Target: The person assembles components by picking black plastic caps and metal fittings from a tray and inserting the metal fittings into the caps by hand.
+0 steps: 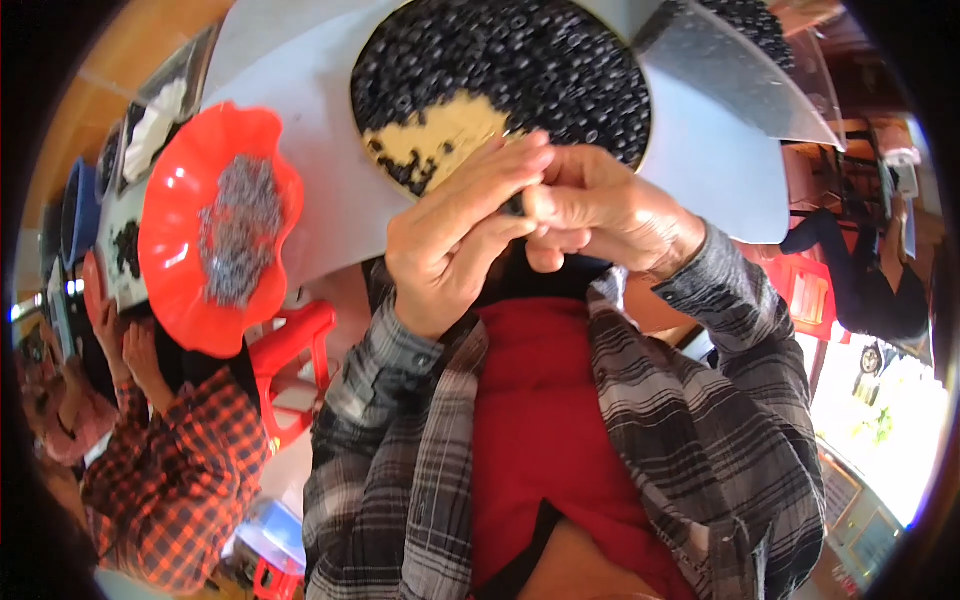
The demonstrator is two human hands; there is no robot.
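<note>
My left hand [445, 235] and my right hand [610, 212] meet in front of my chest, fingers bent and pinched together. A small black piece [514, 205] shows between the fingertips of both hands; most of it is hidden by them. Just beyond my hands lies a round tray [455, 125] with a tan bottom, bare at its near left part. Many small black ring-like parts [520, 60] cover the rest of it. To the left, a red scalloped bowl [170, 220] holds a heap of small thin grey metal pieces [240, 235].
All this stands on a pale table [320, 170]. A clear-sided bin [745, 70] of black parts stands at the far right. A red stool [295, 365] is at the lower left, near a co-worker in an orange checked shirt [175, 480]. Another person [885, 290] sits at right.
</note>
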